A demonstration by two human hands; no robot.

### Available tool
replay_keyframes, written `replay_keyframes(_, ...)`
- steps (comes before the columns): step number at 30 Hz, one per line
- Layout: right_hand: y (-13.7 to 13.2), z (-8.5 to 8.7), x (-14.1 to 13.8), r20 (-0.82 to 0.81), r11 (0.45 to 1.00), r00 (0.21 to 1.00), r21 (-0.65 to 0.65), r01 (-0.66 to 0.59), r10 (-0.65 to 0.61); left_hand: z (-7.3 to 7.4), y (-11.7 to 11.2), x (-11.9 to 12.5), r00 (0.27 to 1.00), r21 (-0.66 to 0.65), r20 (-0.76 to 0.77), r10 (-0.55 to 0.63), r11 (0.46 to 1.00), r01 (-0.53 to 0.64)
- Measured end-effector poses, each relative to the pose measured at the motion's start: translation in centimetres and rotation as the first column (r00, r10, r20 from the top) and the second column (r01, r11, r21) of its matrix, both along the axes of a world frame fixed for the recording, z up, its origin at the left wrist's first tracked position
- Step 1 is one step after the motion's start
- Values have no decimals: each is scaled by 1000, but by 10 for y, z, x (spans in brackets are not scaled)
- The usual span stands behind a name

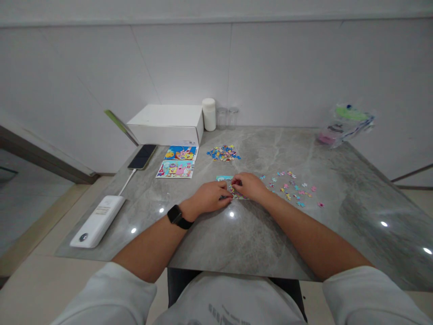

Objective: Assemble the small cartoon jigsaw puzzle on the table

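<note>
A small, partly covered jigsaw puzzle [223, 178] lies on the grey table, its light-blue upper edge showing between my hands. My left hand [212, 197], with a black watch on the wrist, rests at the puzzle's left side. Its fingers are curled together, and what they hold, if anything, is hidden. Over the puzzle's right part, my right hand [249, 185] has thumb and fingertips pinched; anything between them is too small to make out. Loose pink, blue and yellow jigsaw pieces [295, 188] are scattered to the right of my right hand.
Beyond my hands is a heap of jigsaw pieces [223, 153]. Two cartoon picture cards [175, 169] lie left of it, before a white box [165, 122]. A white bottle [209, 115], glasses, a phone [142, 156], a cabled white power bank [98, 221] and a plastic bag [345, 126] stand around.
</note>
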State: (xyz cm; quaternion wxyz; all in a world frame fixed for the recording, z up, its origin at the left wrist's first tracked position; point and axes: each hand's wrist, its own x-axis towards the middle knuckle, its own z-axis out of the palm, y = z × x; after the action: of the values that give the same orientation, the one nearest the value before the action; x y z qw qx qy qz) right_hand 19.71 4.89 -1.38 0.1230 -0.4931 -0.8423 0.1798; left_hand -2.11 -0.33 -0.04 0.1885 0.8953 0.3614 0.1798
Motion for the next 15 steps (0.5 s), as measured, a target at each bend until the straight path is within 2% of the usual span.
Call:
replay_keyframes(6,-2,2,0,6,1000,1000,6,-13,13,-1,0,0,997,43,-72,-13,999,16)
replay_keyframes(10,1,7,4,-62,999,998,30,23,-21,1,0,-1,995,57,-101,-23,998,29)
replay_keyframes(13,6,21,12,-161,995,985,58,77,-67,3,0,-1,993,62,-114,-32,997,39)
replay_keyframes(15,8,37,21,-234,989,967,90,120,-97,4,0,-1,991,70,-125,-38,996,47)
